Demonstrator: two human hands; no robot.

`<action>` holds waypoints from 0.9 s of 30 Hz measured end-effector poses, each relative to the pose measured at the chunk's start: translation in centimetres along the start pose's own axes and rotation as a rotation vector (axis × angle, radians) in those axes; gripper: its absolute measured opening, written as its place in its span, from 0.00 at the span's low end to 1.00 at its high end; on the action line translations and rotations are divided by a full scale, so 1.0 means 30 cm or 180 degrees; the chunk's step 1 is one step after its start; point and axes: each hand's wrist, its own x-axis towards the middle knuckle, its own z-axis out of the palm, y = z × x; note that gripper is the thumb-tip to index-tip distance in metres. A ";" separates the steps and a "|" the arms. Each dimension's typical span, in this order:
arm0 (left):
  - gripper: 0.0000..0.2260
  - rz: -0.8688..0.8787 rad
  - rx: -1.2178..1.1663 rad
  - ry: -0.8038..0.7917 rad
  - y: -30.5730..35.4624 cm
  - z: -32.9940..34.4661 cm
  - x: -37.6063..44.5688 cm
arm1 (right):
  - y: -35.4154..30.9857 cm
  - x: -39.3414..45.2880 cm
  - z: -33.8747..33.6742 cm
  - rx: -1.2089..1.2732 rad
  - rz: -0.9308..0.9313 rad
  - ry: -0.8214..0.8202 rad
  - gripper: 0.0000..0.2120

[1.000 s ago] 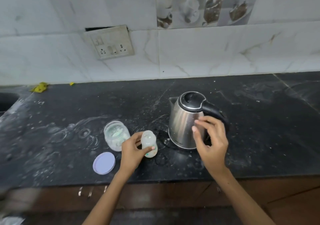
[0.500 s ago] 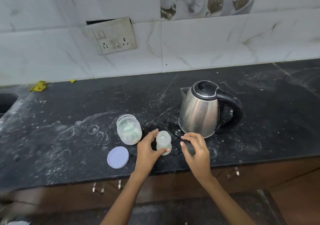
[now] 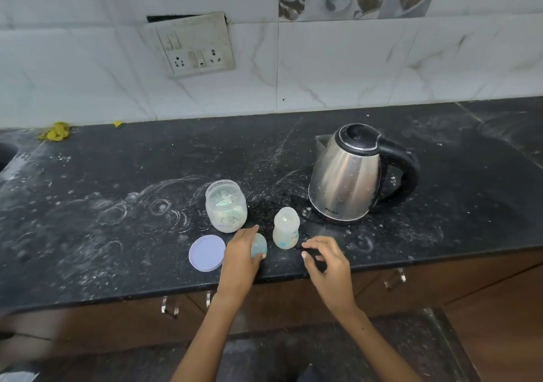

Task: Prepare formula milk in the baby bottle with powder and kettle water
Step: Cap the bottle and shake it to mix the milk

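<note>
Both hands hover low over the front edge of the black, powder-dusted stone desk point(image 3: 293, 152). Left hand point(image 3: 240, 259) is closed around a small translucent bluish dome-shaped cap point(image 3: 259, 246), which rests on or just above the desk surface; I cannot tell which. Right hand point(image 3: 329, 267) holds nothing, its fingers loosely spread and curled, just right of the small clear plastic baby bottle point(image 3: 286, 232). That bottle stands upright and uncapped between the two hands, touched by neither. Just behind the left hand stands an open clear glass jar of whitish powder point(image 3: 225, 206), and its round pale lilac lid point(image 3: 206, 253) lies flat on the desk beside the left hand. Behind and to the right of the bottle sits a stainless steel electric kettle with a black lid and handle point(image 3: 349, 176), upright, lid closed.
</note>
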 end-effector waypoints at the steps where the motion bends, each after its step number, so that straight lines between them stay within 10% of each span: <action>1: 0.27 -0.0021 -0.0039 0.0050 -0.001 -0.003 0.000 | -0.004 -0.002 0.005 -0.0014 -0.0005 -0.0051 0.08; 19: 0.29 0.0582 -0.1513 0.0290 0.210 -0.153 0.036 | -0.277 0.164 -0.008 0.0070 -0.0375 -0.0159 0.25; 27: 0.32 -0.0290 -0.2179 0.0298 0.088 -0.002 0.039 | -0.200 0.205 -0.126 0.0945 0.0360 0.0081 0.30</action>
